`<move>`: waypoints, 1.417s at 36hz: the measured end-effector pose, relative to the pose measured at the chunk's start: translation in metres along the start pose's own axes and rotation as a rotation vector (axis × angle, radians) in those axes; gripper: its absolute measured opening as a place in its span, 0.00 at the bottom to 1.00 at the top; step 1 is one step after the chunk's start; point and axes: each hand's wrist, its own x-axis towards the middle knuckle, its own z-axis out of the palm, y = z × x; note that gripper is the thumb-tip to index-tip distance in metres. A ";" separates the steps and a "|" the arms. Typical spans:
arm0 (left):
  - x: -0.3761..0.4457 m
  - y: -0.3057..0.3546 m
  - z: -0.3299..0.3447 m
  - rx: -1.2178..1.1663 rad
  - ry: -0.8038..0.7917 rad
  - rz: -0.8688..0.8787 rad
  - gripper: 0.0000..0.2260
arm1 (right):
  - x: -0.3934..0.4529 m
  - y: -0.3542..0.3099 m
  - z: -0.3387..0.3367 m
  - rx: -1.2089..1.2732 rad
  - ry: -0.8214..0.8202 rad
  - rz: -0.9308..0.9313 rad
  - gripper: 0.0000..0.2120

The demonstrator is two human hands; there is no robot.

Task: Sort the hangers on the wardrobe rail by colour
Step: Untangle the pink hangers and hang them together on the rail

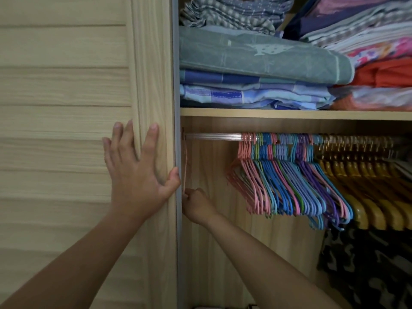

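Note:
A metal wardrobe rail (pixel 214 136) runs under the shelf. On it hang several thin hangers (pixel 287 179) in pink, blue, green and purple, mixed together, then several yellow wooden hangers (pixel 365 188) to the right. One pink hanger (pixel 185 161) hangs edge-on at the rail's far left end. My right hand (pixel 197 205) pinches its lower end, close to the door edge. My left hand (pixel 136 168) lies flat with spread fingers on the wooden wardrobe door (pixel 66 108), thumb hooked round its edge.
A shelf (pixel 289 113) above the rail carries folded towels and linens (pixel 256 63). A dark camouflage-patterned garment (pixel 365 268) hangs below the yellow hangers. The rail is bare between the single pink hanger and the bunch.

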 end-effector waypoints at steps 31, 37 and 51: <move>-0.003 0.002 0.006 -0.062 0.063 0.036 0.35 | -0.061 0.072 -0.100 -0.924 0.549 0.078 0.16; -0.004 0.002 0.007 -0.075 0.069 0.041 0.35 | -0.059 0.069 -0.100 -0.975 0.591 0.083 0.09; -0.005 0.000 0.009 -0.062 0.079 0.048 0.35 | -0.059 0.053 -0.114 -0.958 0.418 0.114 0.14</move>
